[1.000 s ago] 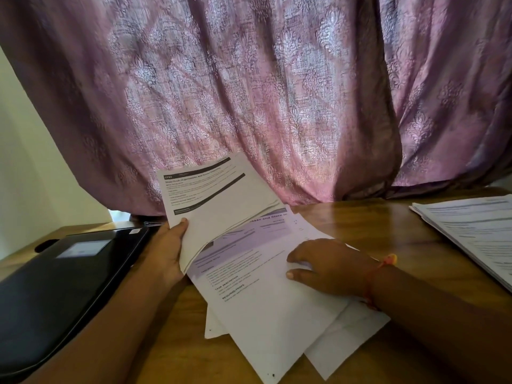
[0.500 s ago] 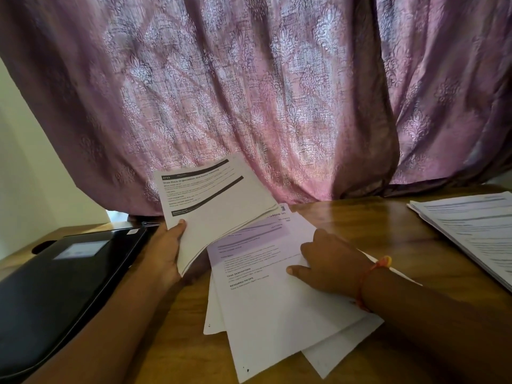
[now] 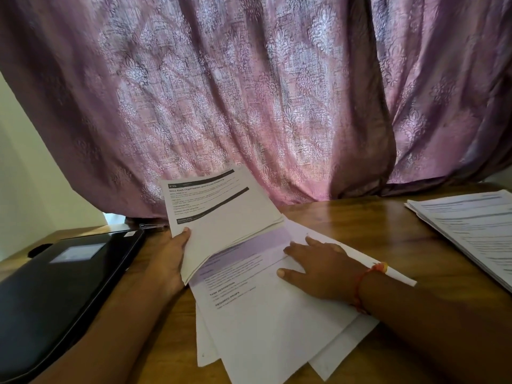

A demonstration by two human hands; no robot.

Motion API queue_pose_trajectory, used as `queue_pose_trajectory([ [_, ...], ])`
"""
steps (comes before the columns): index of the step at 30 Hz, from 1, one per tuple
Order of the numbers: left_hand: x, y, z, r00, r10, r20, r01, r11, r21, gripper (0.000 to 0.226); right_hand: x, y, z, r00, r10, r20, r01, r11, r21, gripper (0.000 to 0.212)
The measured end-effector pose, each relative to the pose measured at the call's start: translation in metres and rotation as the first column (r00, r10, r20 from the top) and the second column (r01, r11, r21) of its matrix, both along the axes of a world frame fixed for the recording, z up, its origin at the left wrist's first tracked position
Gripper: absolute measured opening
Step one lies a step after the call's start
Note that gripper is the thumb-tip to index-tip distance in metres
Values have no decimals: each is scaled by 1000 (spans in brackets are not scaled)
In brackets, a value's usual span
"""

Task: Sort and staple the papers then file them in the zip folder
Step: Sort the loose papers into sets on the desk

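Observation:
My left hand (image 3: pixel 171 256) grips a thin bundle of printed papers (image 3: pixel 221 214) with black header bars, tilted up off the table. Under it lie several loose sheets (image 3: pixel 263 322) fanned out on the wooden table (image 3: pixel 346 217); the top one has a purple header band. My right hand (image 3: pixel 318 267) rests flat on that top sheet, fingers spread, an orange thread round the wrist. A black zip folder (image 3: pixel 61 284) lies shut at the left, beside my left forearm.
A second stack of printed papers (image 3: pixel 471 228) lies at the table's right edge. A purple patterned curtain (image 3: pixel 249 92) hangs right behind the table. A small dark clip-like object (image 3: pixel 152 226) lies behind the folder.
My right hand has slid the purple-headed top sheet, turning it a little on the pile, and its fingers now lie flatter. The left hand's bundle has stayed raised.

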State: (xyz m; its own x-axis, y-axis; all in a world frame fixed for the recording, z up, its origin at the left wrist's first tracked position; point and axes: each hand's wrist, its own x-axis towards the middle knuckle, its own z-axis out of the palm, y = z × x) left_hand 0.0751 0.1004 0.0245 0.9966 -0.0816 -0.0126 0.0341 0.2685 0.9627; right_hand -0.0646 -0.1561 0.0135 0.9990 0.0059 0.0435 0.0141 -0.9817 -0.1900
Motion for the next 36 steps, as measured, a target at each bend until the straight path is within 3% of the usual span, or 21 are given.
queue_pose_trajectory([
  [3,5,6,-1,999,33,-7,-33,999,-7,18,3,-2,-2,1000,7,30,-9,996,86,66],
  [7,9,13,2,998,51,-32,-52,998,-22,18,5,-7,-3,999,-21,46,18,997,74,55],
  [15,22,23,0,995,81,-54,-83,995,-48,22,16,-15,-5,987,-38,155,11,985,170,50],
  [21,23,26,-2,994,87,-61,-90,994,-58,24,19,-16,-6,948,-156,278,86,965,247,37],
  [26,20,24,2,996,77,-51,-81,995,-63,23,27,-25,-5,866,-358,348,147,850,506,27],
  [28,20,24,2,996,76,-51,-79,995,-62,22,28,-29,-8,844,-409,347,136,790,598,36],
  [32,19,23,3,995,81,-56,-85,995,-61,22,31,-38,-9,810,-463,361,128,739,661,34],
  [36,17,23,5,995,76,-61,-79,995,-57,21,30,-35,-2,831,-489,266,133,638,758,22],
])
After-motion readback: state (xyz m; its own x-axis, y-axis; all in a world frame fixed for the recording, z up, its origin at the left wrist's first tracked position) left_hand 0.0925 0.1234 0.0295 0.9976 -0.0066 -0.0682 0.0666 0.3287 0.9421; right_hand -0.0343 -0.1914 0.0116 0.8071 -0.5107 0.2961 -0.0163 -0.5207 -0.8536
